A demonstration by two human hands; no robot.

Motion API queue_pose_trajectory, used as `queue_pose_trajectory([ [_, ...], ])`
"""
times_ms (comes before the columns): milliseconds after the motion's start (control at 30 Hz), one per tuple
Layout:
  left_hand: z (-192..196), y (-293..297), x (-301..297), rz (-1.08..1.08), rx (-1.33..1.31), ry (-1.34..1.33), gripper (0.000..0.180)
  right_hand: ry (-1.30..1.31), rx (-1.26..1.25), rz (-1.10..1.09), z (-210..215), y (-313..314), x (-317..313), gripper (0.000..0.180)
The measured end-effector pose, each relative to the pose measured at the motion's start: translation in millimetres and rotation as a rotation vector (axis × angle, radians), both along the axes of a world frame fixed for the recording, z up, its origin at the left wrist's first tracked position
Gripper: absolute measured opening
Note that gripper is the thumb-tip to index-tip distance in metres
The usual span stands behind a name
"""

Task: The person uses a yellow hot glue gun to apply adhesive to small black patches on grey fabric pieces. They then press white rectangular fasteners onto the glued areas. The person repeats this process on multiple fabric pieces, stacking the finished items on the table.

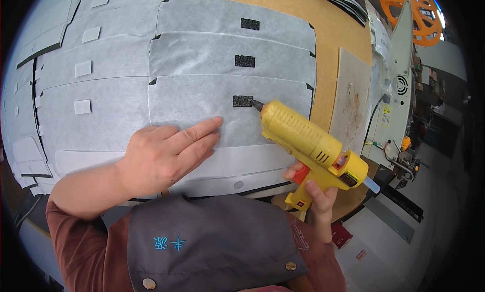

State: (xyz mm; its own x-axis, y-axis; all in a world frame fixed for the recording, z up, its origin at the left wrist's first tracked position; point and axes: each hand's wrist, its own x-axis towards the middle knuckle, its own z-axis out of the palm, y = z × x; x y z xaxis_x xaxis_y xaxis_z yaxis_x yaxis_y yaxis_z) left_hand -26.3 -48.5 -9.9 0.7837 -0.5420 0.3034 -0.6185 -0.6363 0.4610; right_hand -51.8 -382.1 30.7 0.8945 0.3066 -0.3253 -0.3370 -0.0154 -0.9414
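My right hand grips a yellow hot glue gun by its handle, fingers at the red trigger. A translucent glue stick pokes out of the gun's back end. Its dark nozzle tip meets the right edge of a small black textured rectangle on a pale grey fabric sheet. My left hand lies flat on that sheet, fingers stretched toward the rectangle and holding nothing. Farther up, two similar black rectangles, one in the middle and one at the top, sit on overlapping sheets.
More grey sheets to the left carry small white rectangles. A brown board lies beneath, with a pale flat panel at right. Beyond stands a machine with a fan grille and an orange reel.
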Motion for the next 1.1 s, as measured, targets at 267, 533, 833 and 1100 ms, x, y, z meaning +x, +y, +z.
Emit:
queue_pose_trajectory([
  [267,-0.5,-0.5,0.5,-0.005,-0.005,-0.006,0.033,0.036,-0.049,-0.103,1.2,6.6,-5.9,0.062],
  [533,0.3,0.3,1.2,-0.008,-0.005,-0.001,0.033,0.024,0.033,0.002,4.3,12.8,5.2,0.055],
  [833,0.2,0.2,0.8,-0.005,-0.011,-0.005,0.032,0.066,0.084,0.054,0.2,15.8,8.8,0.056],
  [1100,-0.5,0.1,0.7,-0.004,-0.009,-0.011,0.033,0.061,-0.094,-0.116,3.0,12.3,-3.4,0.065],
])
